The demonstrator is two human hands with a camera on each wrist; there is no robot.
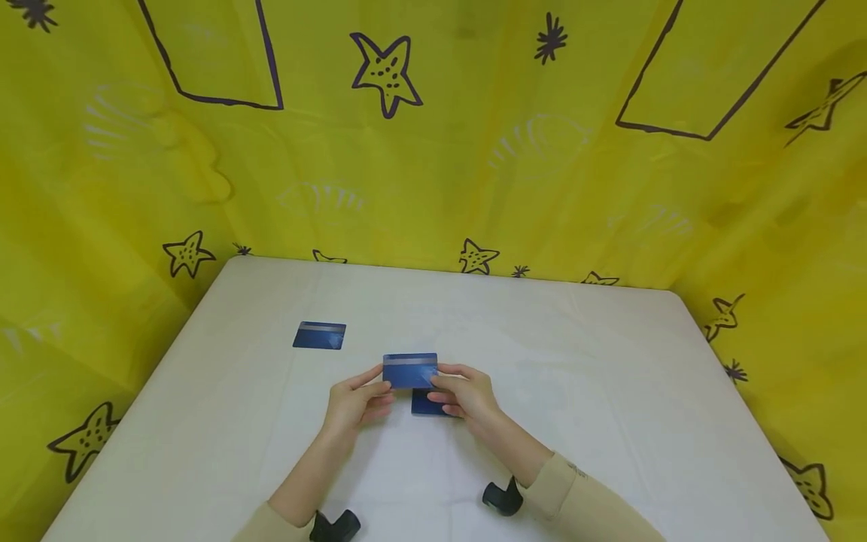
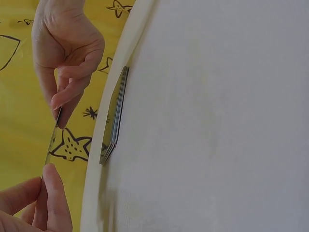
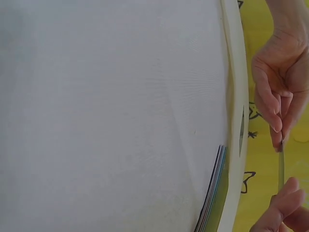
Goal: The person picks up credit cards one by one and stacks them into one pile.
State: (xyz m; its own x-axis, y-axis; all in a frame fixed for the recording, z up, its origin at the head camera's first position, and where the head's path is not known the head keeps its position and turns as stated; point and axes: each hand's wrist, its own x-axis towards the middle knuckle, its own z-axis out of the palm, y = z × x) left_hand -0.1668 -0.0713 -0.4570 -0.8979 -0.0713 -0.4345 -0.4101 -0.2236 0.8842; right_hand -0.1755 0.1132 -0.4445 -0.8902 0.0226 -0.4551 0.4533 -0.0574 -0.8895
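A blue plastic card [image 1: 409,370] with a pale stripe is held up between both hands, its striped face toward the head camera. My left hand [image 1: 352,403] pinches its left end between thumb and fingers. At the other end, my right hand [image 1: 470,395] pinches the right side. Below the held card lies a stack of cards [image 1: 427,404], partly hidden by it and the right fingers; its layered edges show in the left wrist view. Seen edge-on there, the held card [image 2: 50,140] is a thin strip above the table.
Another blue striped card [image 1: 320,336] lies flat on the white table [image 1: 576,391], farther back and to the left. A yellow curtain [image 1: 433,165] with starfish drawings surrounds the table's back and sides. Black wrist devices [image 1: 503,497] sit by both sleeves.
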